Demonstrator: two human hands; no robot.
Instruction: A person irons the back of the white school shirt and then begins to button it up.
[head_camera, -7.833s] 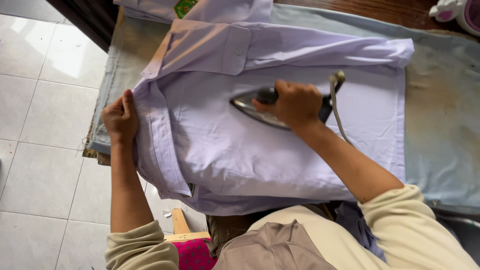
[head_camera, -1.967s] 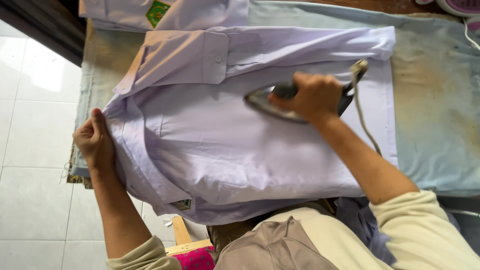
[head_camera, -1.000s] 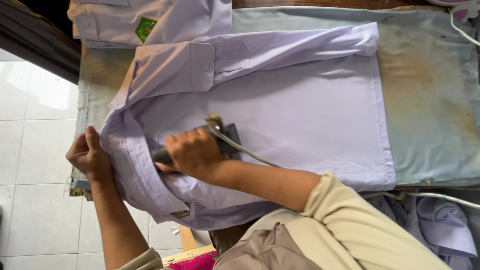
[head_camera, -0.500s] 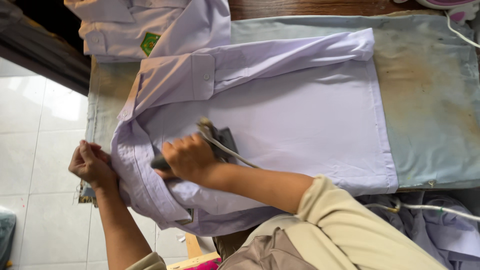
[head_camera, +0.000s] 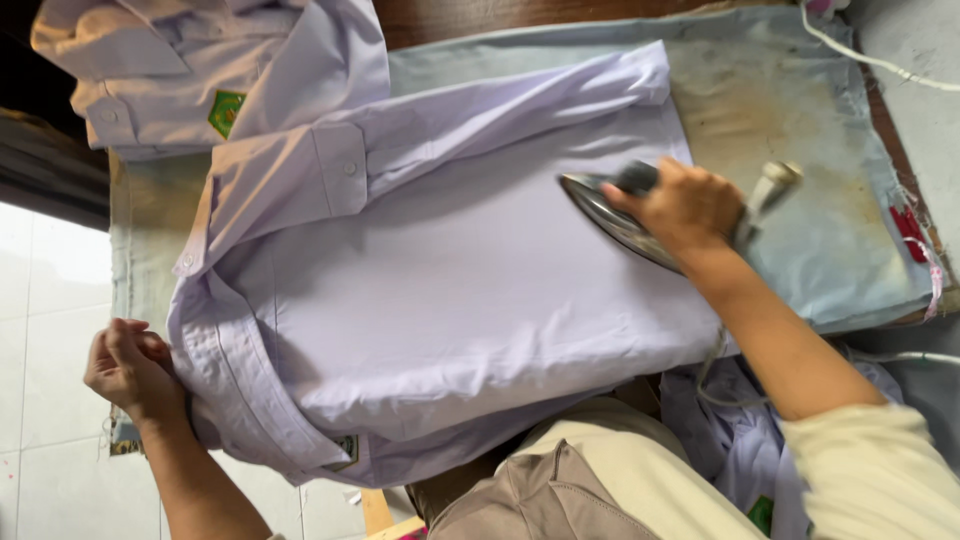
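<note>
Lilac shirt: the right hand, tight on the iron, has slid from collar to hem; the left hand pinches the collar edge.

I take this for a home ironing corner: a table padded with a stained blue cloth, pale floor tiles beside it, and folded uniform shirts waiting.

Green shield-shaped badge on folded shirt top left; similar green patches at lower hem and bottom right
</note>
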